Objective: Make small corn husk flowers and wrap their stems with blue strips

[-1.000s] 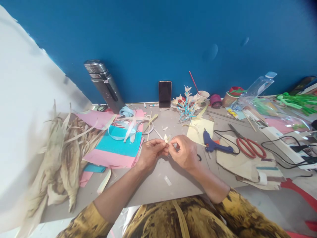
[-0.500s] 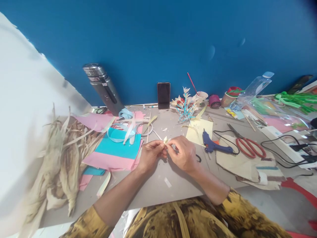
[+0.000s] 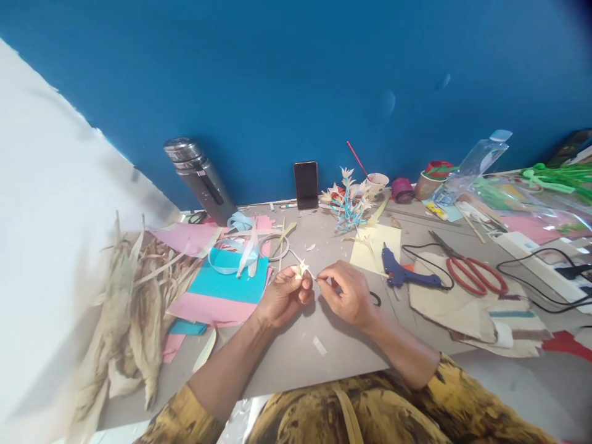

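Observation:
Near the middle of the table, my left hand (image 3: 283, 297) pinches a small cream flower (image 3: 300, 269) between thumb and fingers. Just to its right, my right hand (image 3: 345, 291) has its fingertips pinched together on a thin pale strand (image 3: 312, 275) beside the flower. The two hands are slightly apart. Farther back stands a bunch of cream flowers on light-blue stems (image 3: 349, 206). A blue glue gun (image 3: 407, 275) lies right of my right hand, its tip on a pale yellow sheet (image 3: 372, 245).
Red-handled scissors (image 3: 478, 275) lie on folded cloth (image 3: 444, 311). Dried husks (image 3: 108, 320) and blue and pink sheets (image 3: 231, 280) cover the left side. A flask (image 3: 203, 185), phone (image 3: 306, 185), paper cup (image 3: 377, 183) and tilted plastic bottle (image 3: 476, 166) stand along the wall.
My hands have moved apart a little, with the flower in my left hand and the strand at my right fingertips. The whole view has shifted slightly.

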